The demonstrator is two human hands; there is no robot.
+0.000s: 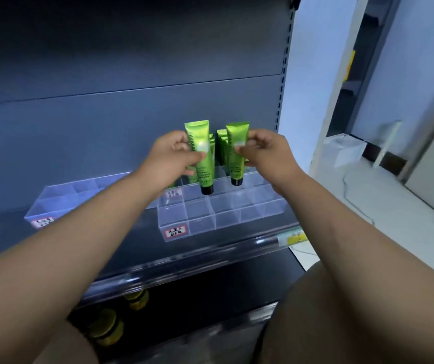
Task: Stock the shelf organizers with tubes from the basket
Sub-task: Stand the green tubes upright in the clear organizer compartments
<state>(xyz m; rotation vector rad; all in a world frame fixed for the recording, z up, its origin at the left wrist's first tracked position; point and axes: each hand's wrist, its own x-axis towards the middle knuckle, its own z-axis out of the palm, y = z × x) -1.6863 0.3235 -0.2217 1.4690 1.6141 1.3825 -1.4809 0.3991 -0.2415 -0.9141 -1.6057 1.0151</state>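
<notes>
1. Shelf organizers: the right organizer (226, 214), a clear tray split into small cells, sits on the dark shelf (142, 232) with the left organizer (61, 198) just beside it. Their fronts face the aisle, so I'd say the cells are meant to be filled from the back row forward.
2. The left hand (173, 153) pinches one green tube between thumb and fingers, and the right hand (265, 151) pinches another the same way. Each grips high on the body, probably to leave the lower end free to drop into a cell.
3. The left tube (200, 132) and the right tube (236, 166) hang upright, black caps down, over cells near the back of the right organizer. I cannot tell whether the caps have entered them.
4. The stocked tubes (219, 145) stand upright in the back row, just behind the held pair.
5. A red-bordered label (176, 231) marks the front corner cell. The basket is out of sight.
</notes>
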